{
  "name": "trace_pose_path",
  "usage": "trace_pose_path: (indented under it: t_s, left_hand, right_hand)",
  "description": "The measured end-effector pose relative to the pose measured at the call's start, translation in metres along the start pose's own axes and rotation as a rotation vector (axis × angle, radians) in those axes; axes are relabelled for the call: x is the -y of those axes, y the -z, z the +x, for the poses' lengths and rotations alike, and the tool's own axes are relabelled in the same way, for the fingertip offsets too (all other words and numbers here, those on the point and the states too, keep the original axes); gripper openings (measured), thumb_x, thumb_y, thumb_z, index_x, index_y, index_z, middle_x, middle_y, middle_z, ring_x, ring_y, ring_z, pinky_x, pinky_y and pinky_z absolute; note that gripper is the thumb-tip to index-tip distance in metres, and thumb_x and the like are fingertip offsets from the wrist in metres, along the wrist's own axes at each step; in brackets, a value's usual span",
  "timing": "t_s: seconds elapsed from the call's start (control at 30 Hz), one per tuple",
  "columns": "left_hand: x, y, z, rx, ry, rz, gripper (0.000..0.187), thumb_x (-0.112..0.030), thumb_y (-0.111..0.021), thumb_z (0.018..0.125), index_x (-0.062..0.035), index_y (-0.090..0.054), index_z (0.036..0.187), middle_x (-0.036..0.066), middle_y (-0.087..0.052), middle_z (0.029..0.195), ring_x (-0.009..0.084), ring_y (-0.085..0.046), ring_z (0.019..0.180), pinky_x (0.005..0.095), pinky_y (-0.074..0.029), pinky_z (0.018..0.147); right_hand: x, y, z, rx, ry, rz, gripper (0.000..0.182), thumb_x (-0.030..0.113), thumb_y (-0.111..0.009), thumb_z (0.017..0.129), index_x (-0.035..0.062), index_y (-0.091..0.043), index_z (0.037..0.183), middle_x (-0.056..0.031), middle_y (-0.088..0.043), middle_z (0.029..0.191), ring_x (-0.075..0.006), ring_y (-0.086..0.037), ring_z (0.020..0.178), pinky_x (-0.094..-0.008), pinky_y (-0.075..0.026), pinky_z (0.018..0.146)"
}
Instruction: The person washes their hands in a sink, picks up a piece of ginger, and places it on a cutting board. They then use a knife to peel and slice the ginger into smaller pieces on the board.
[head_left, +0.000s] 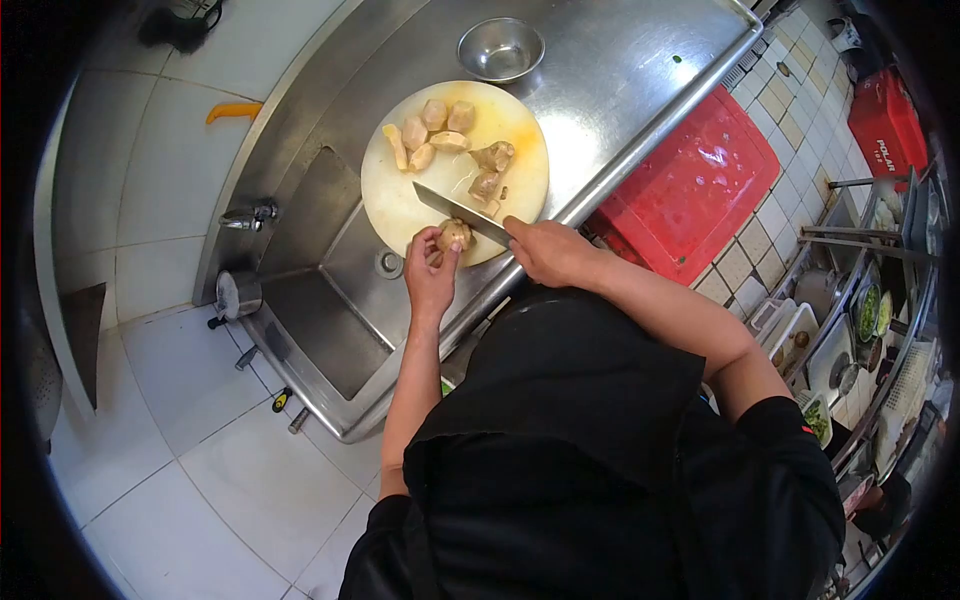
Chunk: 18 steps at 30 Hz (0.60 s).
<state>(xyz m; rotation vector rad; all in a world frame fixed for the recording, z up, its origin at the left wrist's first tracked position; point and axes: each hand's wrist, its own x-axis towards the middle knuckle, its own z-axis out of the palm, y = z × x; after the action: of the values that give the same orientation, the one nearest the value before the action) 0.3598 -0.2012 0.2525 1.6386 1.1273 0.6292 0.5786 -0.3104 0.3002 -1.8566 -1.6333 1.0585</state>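
the left forearm (408, 400) reaches nearly straight ahead, its wrist (428, 308) close to straight. the left hand (430, 262) is partly closed, fingers (422, 240) bent and thumb (450, 258) set opposite them in a pinch. the right elbow (738, 358) is bent out to the side, and the right forearm (665, 308) angles inward. the right hand (545, 250) curls in a closed grip, near the left hand but apart from it.

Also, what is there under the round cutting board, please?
The metal sink unit shows around the cutting board, with a drain right by its edge. The part directly beneath is covered, so I cannot say what is there.
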Motion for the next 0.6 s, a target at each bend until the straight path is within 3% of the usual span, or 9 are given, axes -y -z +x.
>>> trace_pose_path:
  t_s: [0.07, 0.17, 0.6]
  left_hand:
    - [-0.017, 0.000, 0.005, -0.014, -0.065, 0.291, 0.039, -0.020, -0.073, 0.095, -0.0049, -0.059, 0.127, 0.013, -0.063, 0.116, 0.0263, -0.064, 0.103, 0.0387, -0.053, 0.091]
    - [-0.012, 0.000, 0.010, 0.024, -0.173, 0.415, 0.039, -0.022, -0.072, 0.095, -0.0054, -0.059, 0.128, 0.017, -0.062, 0.117, 0.0308, -0.065, 0.102, 0.0410, -0.054, 0.090]
    - [-0.030, -0.014, 0.003, -0.115, -0.027, 0.472, 0.040, -0.022, -0.078, 0.090, -0.0077, -0.064, 0.125, 0.014, -0.056, 0.110, 0.0279, -0.065, 0.094, 0.0392, -0.054, 0.085]
  right_hand:
    - [-0.001, -0.004, 0.013, 0.025, -0.028, -0.014, 0.022, 0.018, -0.050, 0.101, 0.0005, -0.050, 0.115, -0.0284, -0.066, 0.083, -0.0488, -0.065, 0.083, -0.0592, -0.049, 0.076]
    - [0.000, -0.006, 0.014, 0.017, -0.056, -0.033, 0.022, 0.017, -0.050, 0.101, 0.0001, -0.049, 0.114, -0.0286, -0.066, 0.083, -0.0490, -0.065, 0.083, -0.0590, -0.049, 0.076]
    - [0.021, 0.010, -0.013, 0.011, -0.069, -0.133, 0.021, 0.012, -0.049, 0.097, -0.0032, -0.049, 0.111, -0.0275, -0.069, 0.082, -0.0470, -0.069, 0.083, -0.0581, -0.053, 0.074]
